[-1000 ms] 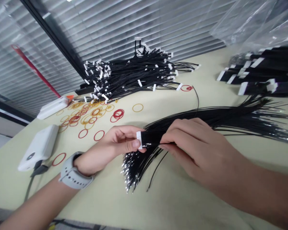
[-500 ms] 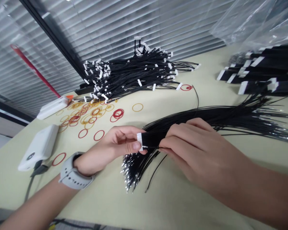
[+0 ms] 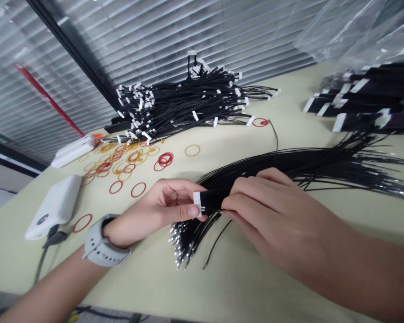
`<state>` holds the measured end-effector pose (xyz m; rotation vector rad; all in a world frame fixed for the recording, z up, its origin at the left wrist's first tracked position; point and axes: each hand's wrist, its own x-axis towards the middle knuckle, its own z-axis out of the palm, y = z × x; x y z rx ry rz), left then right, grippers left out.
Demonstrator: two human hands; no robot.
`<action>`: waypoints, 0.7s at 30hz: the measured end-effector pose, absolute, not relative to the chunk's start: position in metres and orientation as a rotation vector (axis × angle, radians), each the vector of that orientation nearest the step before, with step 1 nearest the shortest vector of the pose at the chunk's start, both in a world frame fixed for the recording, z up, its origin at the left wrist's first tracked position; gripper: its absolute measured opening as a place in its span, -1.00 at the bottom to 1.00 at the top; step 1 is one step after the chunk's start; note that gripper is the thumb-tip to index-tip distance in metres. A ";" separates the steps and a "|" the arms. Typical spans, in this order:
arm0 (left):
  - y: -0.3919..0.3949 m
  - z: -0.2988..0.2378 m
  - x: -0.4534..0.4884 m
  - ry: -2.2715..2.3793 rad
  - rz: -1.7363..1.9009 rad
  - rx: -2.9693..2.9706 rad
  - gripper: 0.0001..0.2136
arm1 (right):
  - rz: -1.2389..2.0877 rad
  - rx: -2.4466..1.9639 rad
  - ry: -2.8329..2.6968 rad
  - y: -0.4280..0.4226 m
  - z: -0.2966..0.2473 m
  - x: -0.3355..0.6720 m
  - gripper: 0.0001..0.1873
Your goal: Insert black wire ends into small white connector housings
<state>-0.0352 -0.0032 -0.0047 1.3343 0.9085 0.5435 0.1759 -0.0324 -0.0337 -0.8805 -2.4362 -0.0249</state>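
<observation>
**Pinching a white connector at the centre of the frame**

At the left edge, a white rounded plastic box (image 3: 55, 206) lay on the pale green table (image 3: 242, 278). Red and yellow rubber bands (image 3: 121, 165) were scattered just right of it. A heap of black wires with white plugs (image 3: 188, 101) filled the upper centre.

Lower down, the left hand (image 3: 155, 211), with a grey wristwatch (image 3: 103, 246) on its wrist, had thumb and fingers closed on a small white plastic connector (image 3: 197, 204). Just right of it, the right hand (image 3: 265, 211) pressed its fingertips together on the short black wire band (image 3: 211, 202) leaving that connector.

Under both hands, a fanned bundle of loose black wires (image 3: 323, 163) stretched to the right edge. Stacked black cable sets with white ends (image 3: 366, 103) sat at the upper right.
</observation>
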 end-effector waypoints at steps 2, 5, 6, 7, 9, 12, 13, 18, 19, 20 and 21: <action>-0.004 -0.005 -0.035 0.909 0.540 1.333 -0.82 | 0.056 -0.882 -2.383 -0.032 -0.035 0.175 -0.81; -0.004 -0.005 -0.034 0.895 0.565 1.300 -0.81 | 0.143 -0.888 -2.311 -0.033 -0.036 0.173 -0.80; -0.005 -0.006 -0.033 0.888 0.577 1.288 -0.81 | 0.158 -0.890 -2.299 -0.033 -0.037 0.172 -0.80; -0.005 -0.006 -0.033 0.883 0.587 1.277 -0.81 | 0.168 -0.892 -2.291 -0.032 -0.037 0.171 -0.79; -0.005 -0.006 -0.032 0.867 0.610 1.265 -0.81 | 0.173 -0.893 -2.272 -0.033 -0.038 0.169 -0.77; -0.004 -0.007 -0.032 0.831 0.607 1.275 -0.79 | 0.164 -0.875 -2.251 -0.033 -0.038 0.168 -0.75; -0.004 -0.007 -0.032 0.821 0.600 1.280 -0.78 | 0.158 -0.859 -2.257 -0.034 -0.038 0.168 -0.76; -0.005 -0.007 -0.033 0.846 0.586 1.284 -0.80 | 0.142 -0.823 -2.312 -0.036 -0.042 0.169 -0.77; -0.005 -0.007 -0.033 0.852 0.583 1.288 -0.81 | 0.141 -0.830 -2.314 -0.036 -0.043 0.168 -0.77; -0.005 -0.007 -0.033 0.852 0.579 1.290 -0.81 | 0.138 -0.842 -2.312 -0.036 -0.044 0.168 -0.77; -0.006 -0.007 -0.033 0.847 0.576 1.288 -0.82 | 0.133 -0.852 -2.307 -0.036 -0.045 0.167 -0.77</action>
